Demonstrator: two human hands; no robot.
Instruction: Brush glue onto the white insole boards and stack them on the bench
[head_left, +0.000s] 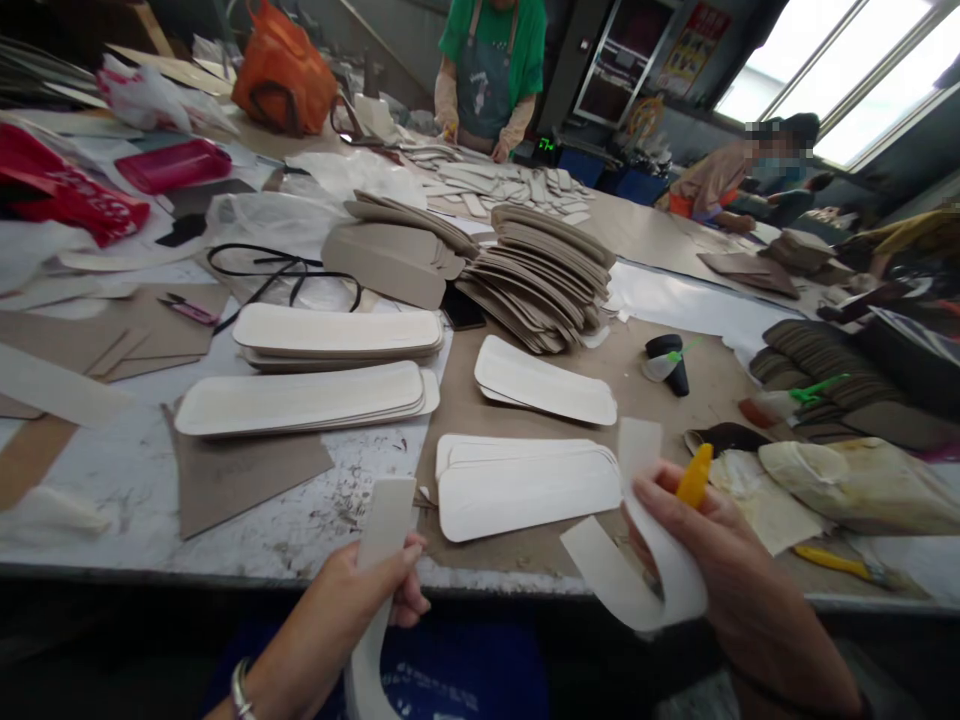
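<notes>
My left hand (337, 610) is closed on a long off-white strip (387, 512), which stands up above the thumb and hangs down below the table edge. In my right hand (739, 565) is another off-white strip (681, 590), curled into a loop. A yellow-handled tool (695, 476) also sticks out of the right hand; its working end is hidden. Between and beyond the hands lies a small stack of white rounded panels (525, 495). Farther off is a second white stack (545, 382). Two more, the nearer stack (300, 400) and the farther stack (337, 330), lie to the left.
Brown panels (536, 280) are piled behind the white ones. Small pink-handled snips (187, 308) and a black cord (289, 270) lie left. At right are a yellow cutter (836, 562), a glue bottle (664, 362) and dark panels (817, 370). A co-worker (491, 80) stands across the table.
</notes>
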